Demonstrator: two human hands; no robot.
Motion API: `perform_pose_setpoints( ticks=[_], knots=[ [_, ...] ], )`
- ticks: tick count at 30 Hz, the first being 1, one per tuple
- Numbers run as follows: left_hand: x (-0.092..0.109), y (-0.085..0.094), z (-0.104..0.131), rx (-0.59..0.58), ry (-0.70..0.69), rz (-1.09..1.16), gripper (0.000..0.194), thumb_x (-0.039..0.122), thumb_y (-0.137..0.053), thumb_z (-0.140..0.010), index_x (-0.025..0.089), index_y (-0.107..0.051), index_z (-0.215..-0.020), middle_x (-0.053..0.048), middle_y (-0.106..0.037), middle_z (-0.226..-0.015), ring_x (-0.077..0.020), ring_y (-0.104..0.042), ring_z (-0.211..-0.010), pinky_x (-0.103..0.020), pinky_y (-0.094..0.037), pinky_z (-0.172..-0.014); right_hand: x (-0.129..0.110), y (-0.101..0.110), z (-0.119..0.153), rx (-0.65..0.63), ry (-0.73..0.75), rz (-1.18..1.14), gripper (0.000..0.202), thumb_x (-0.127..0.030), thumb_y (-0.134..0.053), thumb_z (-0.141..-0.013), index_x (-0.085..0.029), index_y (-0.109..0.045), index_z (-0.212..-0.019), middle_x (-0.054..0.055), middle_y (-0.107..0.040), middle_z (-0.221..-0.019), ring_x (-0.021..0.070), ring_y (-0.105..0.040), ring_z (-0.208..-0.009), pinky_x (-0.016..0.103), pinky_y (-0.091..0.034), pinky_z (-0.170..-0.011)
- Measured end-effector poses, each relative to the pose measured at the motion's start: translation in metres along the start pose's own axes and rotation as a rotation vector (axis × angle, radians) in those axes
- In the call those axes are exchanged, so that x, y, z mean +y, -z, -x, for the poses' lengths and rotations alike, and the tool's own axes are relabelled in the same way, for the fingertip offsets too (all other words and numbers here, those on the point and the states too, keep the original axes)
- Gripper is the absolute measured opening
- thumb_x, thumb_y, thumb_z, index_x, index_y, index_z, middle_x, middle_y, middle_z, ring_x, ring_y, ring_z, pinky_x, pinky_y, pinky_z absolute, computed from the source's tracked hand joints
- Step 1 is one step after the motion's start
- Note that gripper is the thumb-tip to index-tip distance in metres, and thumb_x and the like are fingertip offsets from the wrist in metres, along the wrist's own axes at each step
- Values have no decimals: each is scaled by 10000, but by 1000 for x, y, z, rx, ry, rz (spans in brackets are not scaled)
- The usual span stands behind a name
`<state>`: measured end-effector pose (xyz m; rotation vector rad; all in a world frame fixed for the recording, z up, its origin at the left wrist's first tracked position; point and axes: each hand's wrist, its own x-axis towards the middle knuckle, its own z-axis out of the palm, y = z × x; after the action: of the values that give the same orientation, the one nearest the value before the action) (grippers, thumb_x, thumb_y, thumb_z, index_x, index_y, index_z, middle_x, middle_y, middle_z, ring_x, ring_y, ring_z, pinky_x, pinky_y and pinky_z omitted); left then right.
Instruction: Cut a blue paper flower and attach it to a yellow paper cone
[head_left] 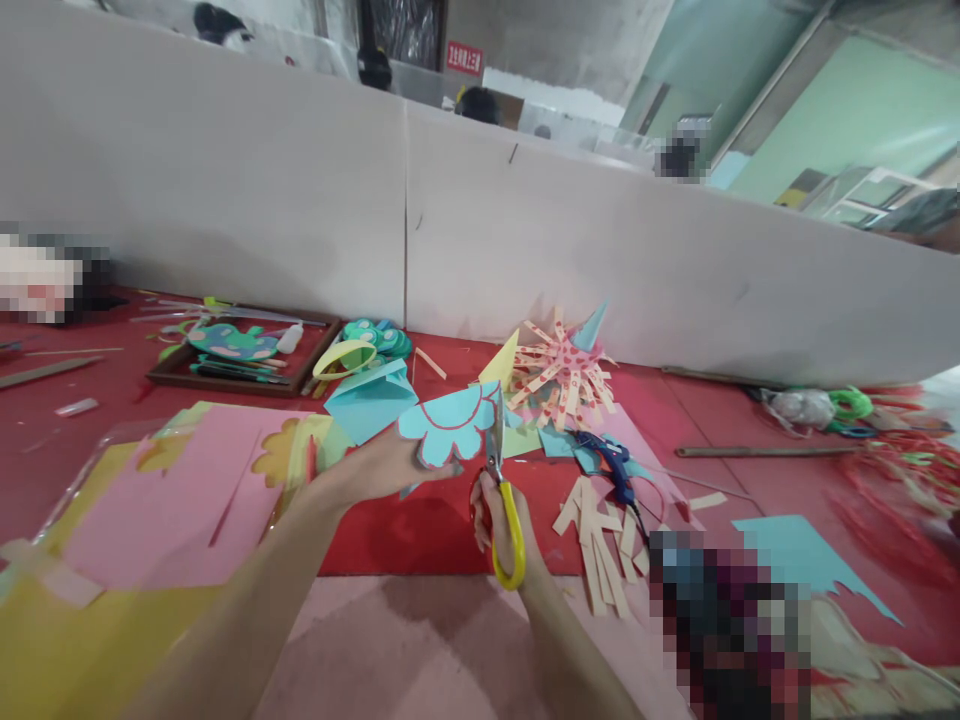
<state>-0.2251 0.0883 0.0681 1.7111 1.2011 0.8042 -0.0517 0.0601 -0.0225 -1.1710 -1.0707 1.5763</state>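
My left hand (401, 468) is closed on a light blue paper cutout (450, 425) with a scalloped lower edge and a red line drawn on it. Its fingers are partly hidden behind the paper. In my right hand (491, 515) are scissors (508, 540) with yellow handles, blades pointing up at the right end of the cutout. Whether the blades touch the paper I cannot tell for sure. Both hands are above a red sheet (420, 545). Just beyond them stands a spiky craft piece (562, 365) of pink paper and printed strips, with a blue paper cone (590, 328).
Pink paper (165, 500) lies at left over yellow sheets. A framed tray (225, 380) holds painted shapes and a bottle. At right are a blue glue gun (611, 460), cream paper strips (596, 560) and a blue paper scrap (806, 550). A white partition (525, 240) runs behind.
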Motion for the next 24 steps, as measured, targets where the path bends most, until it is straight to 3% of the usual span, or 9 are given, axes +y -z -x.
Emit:
perform_pose_setpoints(
  ticks=[2, 4, 5, 9, 13, 19, 24],
  knots=[
    [3, -7, 2, -94, 81, -8, 222, 352, -636, -683, 186, -626, -830, 12, -639, -727, -128, -549, -654, -224, -458, -614, -1, 0, 0, 13, 15, 6, 427, -593, -534, -753, -196, -422, -643, -89, -352, -477, 31, -303, -316, 175, -273, -307],
    [7, -15, 2, -118, 61, 46, 232, 361, -682, -633, 192, -607, -773, 17, -638, -722, -126, -556, -654, -214, -465, -614, -3, -1, 0, 26, 32, 15, 428, -578, -564, -729, -200, -397, -619, -94, -335, -456, 30, -297, -323, 172, -271, -313],
    [8, -19, 1, -98, 52, 69, 218, 362, -668, -649, 198, -605, -778, 17, -643, -736, -128, -565, -674, -219, -471, -638, -4, -1, 0, 33, 32, 18, 420, -567, -573, -723, -201, -397, -619, -96, -329, -448, 31, -295, -325, 172, -271, -315],
    [9, -31, -5, 170, 78, 139, 240, 432, -540, -749, 202, -594, -791, -13, -665, -780, -155, -598, -755, -262, -488, -705, -5, -2, -1, 57, 7, 15, 352, -521, -574, -730, -197, -443, -685, -96, -349, -458, 38, -311, -327, 173, -283, -315],
    [6, -28, -11, 378, 130, 167, 290, 466, -513, -764, 190, -590, -807, -25, -670, -777, -171, -609, -738, -286, -490, -720, -5, -2, -1, 55, 16, 47, 343, -513, -567, -741, -199, -438, -698, -93, -344, -474, 38, -318, -333, 172, -288, -320],
    [6, -21, -11, 427, 116, -13, 277, 414, -491, -786, 171, -577, -685, -12, -654, -694, -177, -607, -717, -284, -482, -722, -5, -1, 0, 23, 46, 64, 399, -581, -528, -762, -198, -436, -699, -87, -357, -473, 40, -317, -335, 177, -303, -329],
    [8, -23, -10, 381, 89, -14, 290, 406, -470, -808, 175, -596, -685, -17, -671, -673, -182, -626, -683, -295, -485, -725, 1, -2, -4, 1, 18, 13, 461, -645, -506, -748, -186, -471, -718, -79, -375, -499, 43, -327, -356, 185, -327, -354]
  ],
)
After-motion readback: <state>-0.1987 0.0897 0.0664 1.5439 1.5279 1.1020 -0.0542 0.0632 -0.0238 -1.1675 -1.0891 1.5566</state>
